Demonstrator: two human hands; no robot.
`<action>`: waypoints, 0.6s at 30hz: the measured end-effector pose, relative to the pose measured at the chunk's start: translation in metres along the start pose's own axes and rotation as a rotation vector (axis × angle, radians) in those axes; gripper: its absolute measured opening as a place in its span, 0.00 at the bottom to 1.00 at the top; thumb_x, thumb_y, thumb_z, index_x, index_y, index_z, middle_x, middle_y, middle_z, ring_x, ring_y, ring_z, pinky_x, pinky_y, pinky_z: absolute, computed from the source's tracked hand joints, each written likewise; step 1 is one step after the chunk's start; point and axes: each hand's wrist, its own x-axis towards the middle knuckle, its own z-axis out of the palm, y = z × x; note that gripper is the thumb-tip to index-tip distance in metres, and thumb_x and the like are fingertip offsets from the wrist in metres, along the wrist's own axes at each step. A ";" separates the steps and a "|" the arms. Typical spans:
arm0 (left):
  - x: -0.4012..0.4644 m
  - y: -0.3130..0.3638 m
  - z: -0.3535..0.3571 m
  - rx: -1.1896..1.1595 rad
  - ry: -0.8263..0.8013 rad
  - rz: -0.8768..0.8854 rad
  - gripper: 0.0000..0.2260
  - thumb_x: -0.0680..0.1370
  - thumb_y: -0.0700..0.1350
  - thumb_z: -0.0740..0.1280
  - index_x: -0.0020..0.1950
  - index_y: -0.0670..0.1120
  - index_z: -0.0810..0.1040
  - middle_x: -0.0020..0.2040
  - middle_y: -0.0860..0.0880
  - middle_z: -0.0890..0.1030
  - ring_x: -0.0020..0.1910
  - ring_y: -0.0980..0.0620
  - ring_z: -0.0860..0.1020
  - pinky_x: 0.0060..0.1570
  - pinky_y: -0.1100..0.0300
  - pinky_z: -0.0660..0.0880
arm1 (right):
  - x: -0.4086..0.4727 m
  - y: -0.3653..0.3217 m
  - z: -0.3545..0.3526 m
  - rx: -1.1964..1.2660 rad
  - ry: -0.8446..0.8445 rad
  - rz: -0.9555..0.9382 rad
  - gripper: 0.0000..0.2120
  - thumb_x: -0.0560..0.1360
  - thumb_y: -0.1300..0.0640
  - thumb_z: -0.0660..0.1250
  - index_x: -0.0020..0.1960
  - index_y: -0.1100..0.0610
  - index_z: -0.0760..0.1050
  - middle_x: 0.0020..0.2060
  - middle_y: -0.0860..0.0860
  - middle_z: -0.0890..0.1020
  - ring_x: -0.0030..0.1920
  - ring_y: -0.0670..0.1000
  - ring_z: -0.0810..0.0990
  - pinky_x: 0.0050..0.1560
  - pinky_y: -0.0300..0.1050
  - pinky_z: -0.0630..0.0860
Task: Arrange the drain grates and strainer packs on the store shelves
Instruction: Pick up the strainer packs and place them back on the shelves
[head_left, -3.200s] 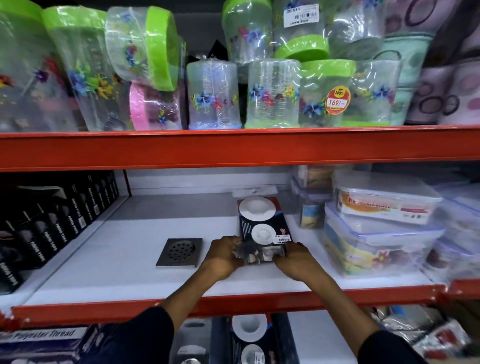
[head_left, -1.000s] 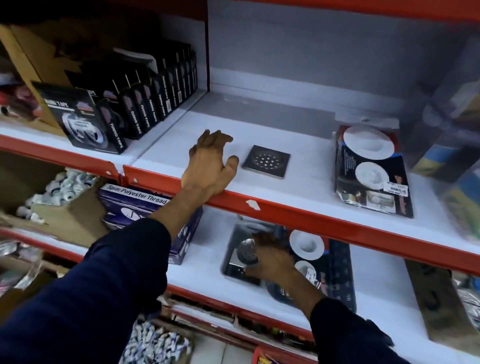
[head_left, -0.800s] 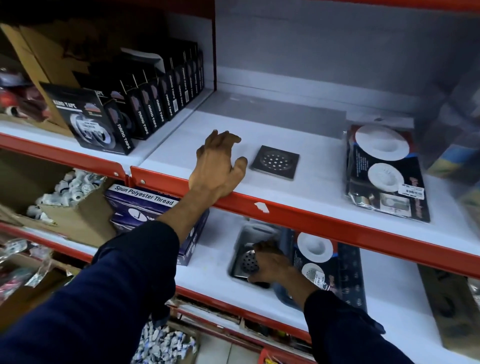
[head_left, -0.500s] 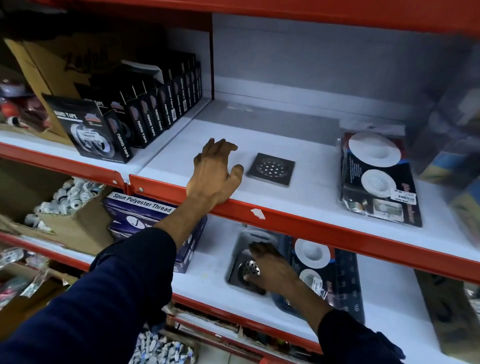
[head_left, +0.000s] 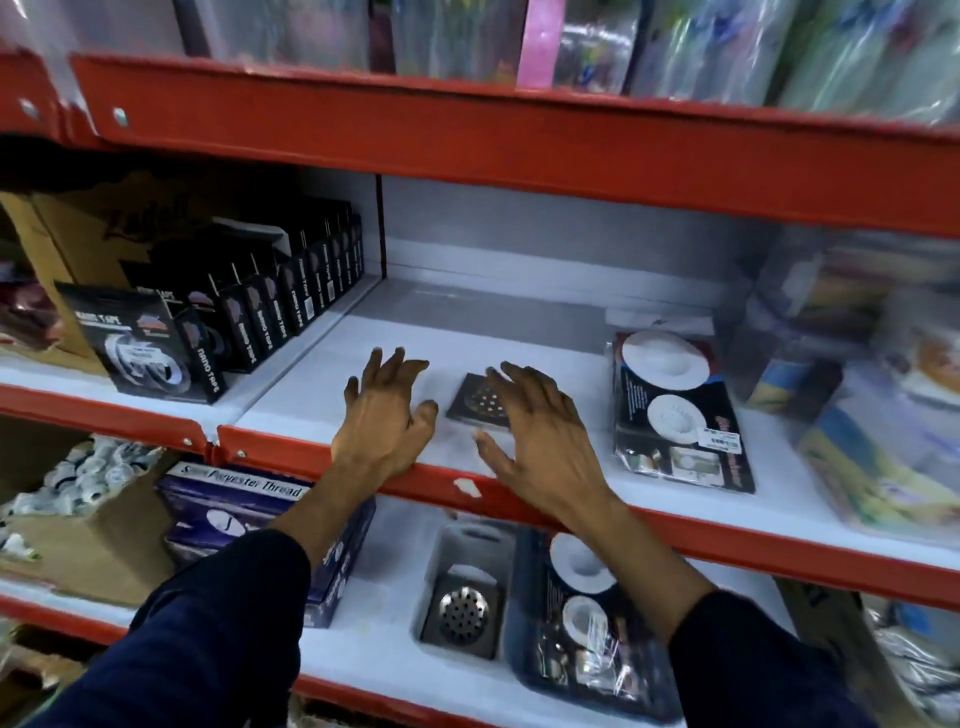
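Left hand (head_left: 384, 415) spread, empty, heel on red front edge of white middle shelf (head_left: 332, 364), right hand (head_left: 535, 431) spread, empty, over small dark square perforated drain grate (head_left: 475, 402), black strainer pack (head_left: 675, 410) near right, bare shelf far behind, steel grate (head_left: 462, 616) on lower shelf.

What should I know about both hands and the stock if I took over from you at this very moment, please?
Left hand: open, empty, palm on the middle shelf edge.
Right hand: open, empty, over the loose drain grate.
Done: that grate and one strainer pack lie on the middle shelf.
Left: a packaged drain grate and another strainer pack sit on the lower shelf, to bring up or tidy.
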 end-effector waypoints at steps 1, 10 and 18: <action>0.001 0.000 -0.001 0.010 -0.002 -0.001 0.29 0.72 0.53 0.55 0.73 0.50 0.64 0.78 0.44 0.61 0.79 0.44 0.51 0.74 0.35 0.55 | 0.013 0.007 0.002 0.011 -0.090 0.055 0.37 0.76 0.40 0.62 0.79 0.53 0.55 0.79 0.53 0.61 0.78 0.57 0.58 0.76 0.54 0.58; 0.000 -0.002 -0.001 0.005 0.000 0.002 0.29 0.72 0.53 0.55 0.74 0.51 0.63 0.79 0.45 0.59 0.80 0.46 0.50 0.75 0.36 0.53 | 0.063 0.039 0.025 0.007 -0.507 0.091 0.46 0.71 0.30 0.62 0.79 0.55 0.54 0.73 0.57 0.69 0.70 0.59 0.68 0.70 0.53 0.66; 0.002 -0.001 -0.002 -0.031 0.021 -0.002 0.28 0.71 0.51 0.54 0.73 0.51 0.64 0.78 0.45 0.61 0.80 0.46 0.51 0.75 0.36 0.54 | 0.032 0.022 -0.017 -0.024 -0.238 0.015 0.48 0.66 0.30 0.66 0.77 0.54 0.57 0.71 0.53 0.67 0.69 0.55 0.66 0.70 0.50 0.65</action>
